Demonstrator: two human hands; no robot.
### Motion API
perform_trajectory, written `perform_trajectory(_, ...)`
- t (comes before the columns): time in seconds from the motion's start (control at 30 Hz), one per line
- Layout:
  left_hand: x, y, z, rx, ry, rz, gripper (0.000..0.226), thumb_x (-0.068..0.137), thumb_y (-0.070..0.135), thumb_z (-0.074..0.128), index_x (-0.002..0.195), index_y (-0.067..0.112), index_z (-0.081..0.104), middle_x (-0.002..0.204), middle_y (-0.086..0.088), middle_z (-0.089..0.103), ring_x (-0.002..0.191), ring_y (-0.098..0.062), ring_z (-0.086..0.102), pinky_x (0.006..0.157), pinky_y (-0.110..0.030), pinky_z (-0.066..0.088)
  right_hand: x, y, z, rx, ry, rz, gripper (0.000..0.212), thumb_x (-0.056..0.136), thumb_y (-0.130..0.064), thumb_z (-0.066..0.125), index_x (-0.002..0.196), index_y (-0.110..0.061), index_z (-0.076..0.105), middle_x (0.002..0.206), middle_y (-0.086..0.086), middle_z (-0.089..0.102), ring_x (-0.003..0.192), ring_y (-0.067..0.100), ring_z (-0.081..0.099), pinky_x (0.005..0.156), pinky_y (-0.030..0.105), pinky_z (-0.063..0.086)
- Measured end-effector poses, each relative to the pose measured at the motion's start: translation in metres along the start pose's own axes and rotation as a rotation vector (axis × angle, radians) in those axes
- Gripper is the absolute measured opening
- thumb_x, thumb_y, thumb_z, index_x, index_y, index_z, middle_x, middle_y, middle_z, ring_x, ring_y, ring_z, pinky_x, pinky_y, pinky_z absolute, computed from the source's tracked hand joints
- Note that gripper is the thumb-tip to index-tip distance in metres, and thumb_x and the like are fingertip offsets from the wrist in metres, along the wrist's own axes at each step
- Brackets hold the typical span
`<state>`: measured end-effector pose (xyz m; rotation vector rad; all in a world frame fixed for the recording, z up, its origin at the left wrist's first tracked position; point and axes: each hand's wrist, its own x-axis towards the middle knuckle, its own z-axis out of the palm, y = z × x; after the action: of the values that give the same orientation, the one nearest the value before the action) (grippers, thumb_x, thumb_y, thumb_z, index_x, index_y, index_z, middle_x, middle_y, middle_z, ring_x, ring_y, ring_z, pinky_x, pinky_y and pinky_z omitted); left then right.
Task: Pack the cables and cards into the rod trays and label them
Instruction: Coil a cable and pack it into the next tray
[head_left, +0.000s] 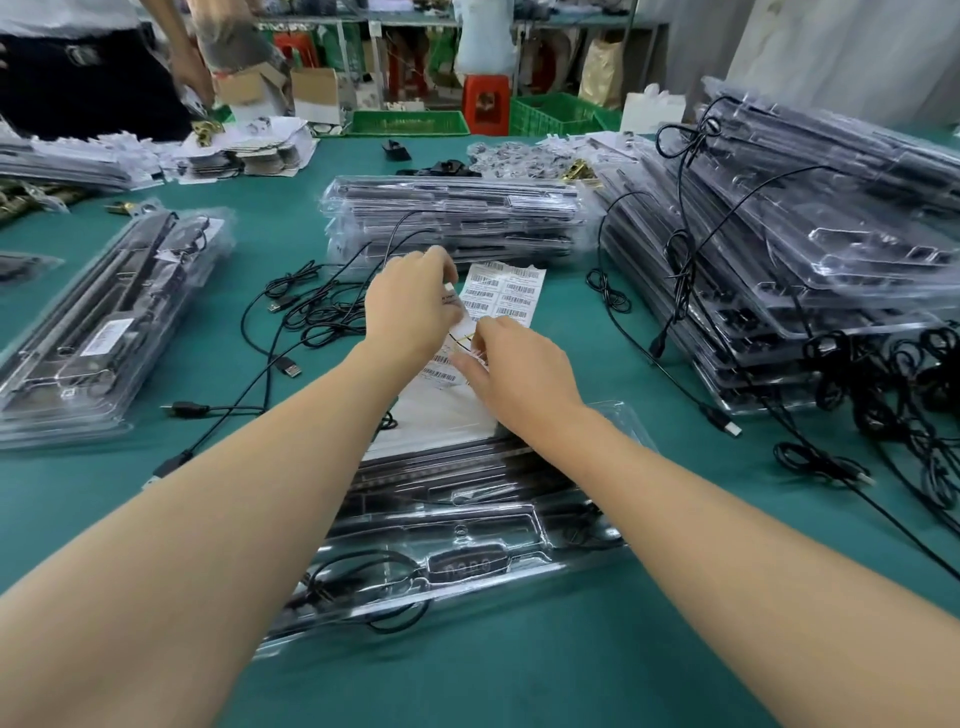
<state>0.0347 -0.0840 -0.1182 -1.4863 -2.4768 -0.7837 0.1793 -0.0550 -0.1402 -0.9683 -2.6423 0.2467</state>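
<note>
now left hand (410, 306), right hand (519, 376) pinch label sheet (511, 296).

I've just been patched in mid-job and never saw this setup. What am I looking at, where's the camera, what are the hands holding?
No machine here: one camera worn on a person's head looks down at their bare arms. The left hand and right hand both pinch a label sheet of barcode stickers, seemingly peeling one off. Nearest lies a clear rod tray with a black cable coiled inside. On the green table are loose cables and stacks of filled trays behind, left and right. Another person stands far left.
</note>
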Motion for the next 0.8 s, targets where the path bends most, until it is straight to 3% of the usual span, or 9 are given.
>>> perform_trajectory(0.17, -0.003, -0.004, 0.004, -0.207, 0.012, -0.05, 0.009, 0.082, 0.014, 0.077, 0.089, 0.019, 0.073, 0.102, -0.002, 0.062, 0.092, -0.022, 0.062, 0.075, -0.032, 0.043, 0.017, -0.01, 0.002, 0.047, 0.026, 0.136, 0.035, 0.099, -0.044, 0.06, 0.116, -0.013, 0.056, 0.117, 0.005, 0.06, 0.099, 0.031, 0.063, 0.073, 0.037, 0.041)
perform_trajectory(0.27, -0.003, -0.005, 0.004, -0.292, 0.062, -0.033, 0.017, 0.082, 0.013, 0.08, 0.097, 0.018, 0.073, 0.105, -0.001, 0.054, 0.088, -0.021, 0.061, 0.08, -0.033, 0.047, 0.021, -0.012, 0.007, 0.073, 0.05, 0.198, 0.045, 0.096, -0.041, 0.066, 0.127, -0.014, 0.048, 0.124, 0.006, 0.06, 0.106, 0.031, 0.064, 0.084, 0.041, 0.045)
perform_trajectory(0.37, 0.001, -0.007, -0.001, -0.331, 0.005, -0.055, 0.023, 0.082, 0.015, 0.08, 0.103, 0.019, 0.073, 0.095, 0.003, 0.065, 0.09, -0.021, 0.066, 0.087, -0.036, 0.052, 0.024, -0.01, 0.011, 0.081, 0.041, 0.251, 0.047, 0.095, -0.045, 0.065, 0.13, -0.015, 0.054, 0.13, 0.006, 0.058, 0.113, 0.029, 0.062, 0.094, 0.042, 0.043)
perform_trajectory(0.47, 0.002, -0.008, -0.002, -0.222, -0.081, -0.076, 0.006, 0.086, 0.022, 0.074, 0.089, 0.027, 0.075, 0.091, 0.006, 0.074, 0.093, -0.02, 0.067, 0.081, -0.037, 0.055, 0.027, -0.009, 0.014, 0.101, 0.032, 0.292, 0.047, 0.092, -0.053, 0.067, 0.122, -0.017, 0.064, 0.127, 0.004, 0.06, 0.109, 0.028, 0.063, 0.096, 0.042, 0.041)
perform_trajectory(0.7, 0.0, -0.016, 0.003, -0.226, -0.029, -0.104, 0.003, 0.088, 0.025, 0.072, 0.09, 0.026, 0.074, 0.093, 0.008, 0.074, 0.093, -0.019, 0.067, 0.08, -0.04, 0.056, 0.034, -0.005, 0.022, 0.239, 0.059, 0.373, 0.041, 0.085, -0.054, 0.074, 0.111, -0.023, 0.07, 0.123, -0.003, 0.065, 0.106, 0.024, 0.064, 0.09, 0.042, 0.033)
perform_trajectory(0.8, 0.002, -0.022, 0.004, -0.34, 0.012, -0.165, 0.006, 0.087, 0.022, 0.071, 0.085, 0.027, 0.071, 0.09, 0.008, 0.073, 0.09, -0.019, 0.068, 0.081, -0.039, 0.056, 0.035, -0.003, 0.022, 0.311, 0.064, 0.411, 0.027, 0.081, -0.05, 0.077, 0.094, -0.03, 0.066, 0.104, -0.008, 0.066, 0.095, 0.023, 0.06, 0.083, 0.039, 0.03)
